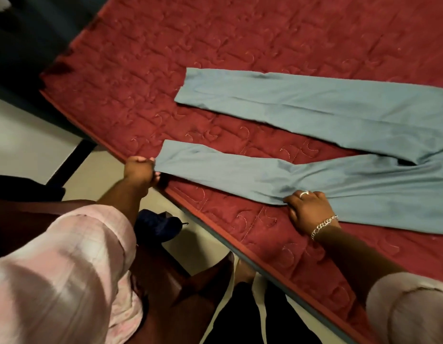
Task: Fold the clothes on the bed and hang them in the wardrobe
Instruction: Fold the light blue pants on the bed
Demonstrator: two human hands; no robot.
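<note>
On the red quilted bed (pixel 215 40) a pair of blue-grey trousers (pixel 327 175) lies spread flat, its two legs pointing left and apart from each other, with a strip of quilt showing between them. The waist end runs off the right edge of the view, so the top of the trousers cannot be seen. The left hand (pixel 139 171) grips the hem of the nearer leg at the bed's edge, fingers curled round the cloth; the fingertips are tucked under and hard to make out. The right hand (pixel 307 209) rests on the lower edge of the same leg further along, fingers bent and bunching the cloth into small creases; whether it pinches the cloth or only presses it down is not clear. It wears a ring (pixel 303 193) and a chain bracelet (pixel 323 225). Both arms have pale pink sleeves (pixel 66 269) rolled up.

The quilt has stitched curls and a corded border. Below the bed's edge lies a pale floor (pixel 21 145), with a dark blue bundle (pixel 158 224) on it, too dim to identify. The top left corner is dark and blurred.
</note>
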